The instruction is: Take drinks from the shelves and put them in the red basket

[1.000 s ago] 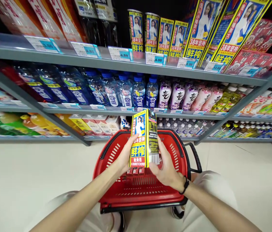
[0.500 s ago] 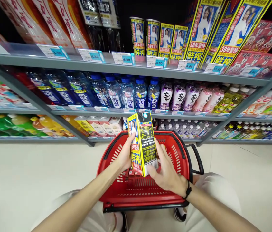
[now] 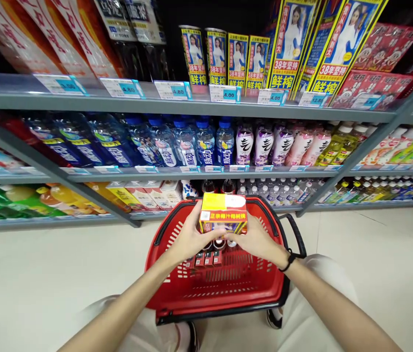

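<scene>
A drink carton [image 3: 223, 215] with yellow, red and white on its upturned end is held between both hands above the basket. My left hand [image 3: 191, 234] grips its left side, thumb across the near face. On the other side my right hand [image 3: 255, 237] is closed round the carton, its thumb near the left one. The red basket [image 3: 228, 305] stands between my legs. Inside it, below the carton, are several small red boxes [image 3: 208, 259] and dark bottles whose tops show, partly hidden by my hands.
Shelves [image 3: 177, 102] of drinks run across the front. The top one bears tall yellow-blue cartons [image 3: 287, 49] and cans [image 3: 194, 54]; blue-capped bottles [image 3: 205, 142] stand on the middle one. The basket's black handle [image 3: 296, 234] sticks out to the right.
The carton has been tipped from upright so that its end now shows. My right hand, loosely spread before, has closed on it. The camera view has shifted slightly.
</scene>
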### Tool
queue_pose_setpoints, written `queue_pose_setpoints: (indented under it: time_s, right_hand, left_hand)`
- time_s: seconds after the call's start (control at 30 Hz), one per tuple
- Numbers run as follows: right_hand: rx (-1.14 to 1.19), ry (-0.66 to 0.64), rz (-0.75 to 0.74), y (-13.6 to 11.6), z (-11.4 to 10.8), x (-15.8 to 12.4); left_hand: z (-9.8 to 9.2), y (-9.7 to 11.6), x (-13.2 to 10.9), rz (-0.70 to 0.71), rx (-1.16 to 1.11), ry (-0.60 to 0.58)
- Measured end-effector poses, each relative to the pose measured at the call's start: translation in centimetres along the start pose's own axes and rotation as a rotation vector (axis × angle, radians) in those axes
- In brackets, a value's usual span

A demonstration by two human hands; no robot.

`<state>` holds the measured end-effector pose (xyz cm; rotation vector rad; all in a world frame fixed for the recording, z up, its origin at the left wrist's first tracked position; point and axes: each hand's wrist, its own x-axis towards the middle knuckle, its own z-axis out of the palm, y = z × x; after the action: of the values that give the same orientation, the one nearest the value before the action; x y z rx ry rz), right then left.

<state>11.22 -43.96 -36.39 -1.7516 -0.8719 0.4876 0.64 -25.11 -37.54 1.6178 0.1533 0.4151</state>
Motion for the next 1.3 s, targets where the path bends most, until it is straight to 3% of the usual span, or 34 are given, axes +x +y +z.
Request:
queue_pose_setpoints:
  time_s: [0.2, 0.3, 0.43, 0.57, 0.7, 0.8, 0.9, 1.1, 1.2, 1.3]
  right_hand:
    - [-0.174, 0.008, -0.192, 0.3, -1.5, -1.0]
    - [-0.183, 0.001, -0.193, 1.1, -1.6, -1.1]
    - [-0.174, -0.017, -0.145, 1.9, -1.3, -1.1]
    - [-0.100, -0.021, -0.057, 2.0, -1.2, -1.3]
    - [0.208, -0.076, 0.044, 1.5, -0.5, -1.6]
    - [0.466, -0.103, 0.188, 1.0, 0.4, -1.5]
    - [0.652, -0.137, 0.345, 0.3, 1.3, -1.0]
    - [0.813, -0.152, 0.544, -0.2, 1.4, -0.3]
    - [0.849, -0.195, 0.549, 0.3, 1.4, -0.2]
    - [0.740, -0.185, 0.468, 0.3, 1.4, 0.3]
  left_hand:
    - [-0.9, 1.0, 0.0, 0.386, 0.214, -0.173]
    - [-0.7, 0.8, 0.2, 0.452, 0.250, -0.181]
    - [-0.3, 0.1, 0.0, 0.383, 0.249, -0.153]
    - [0.5, 1.1, -0.6, 0.158, 0.200, -0.020]
    - [1.4, 2.9, -0.2, -0.085, -0.046, 0.118]
    - [1.8, 3.1, 0.4, -0.206, -0.317, 0.126]
    - [2.0, 2.5, 0.3, -0.192, -0.421, 0.088]
    - [2.4, 2.9, -0.9, -0.015, -0.285, -0.026]
    - [2.4, 3.1, -0.7, -0.057, -0.213, -0.064]
    - [2.0, 2.2, 0.2, -0.068, -0.245, -0.063]
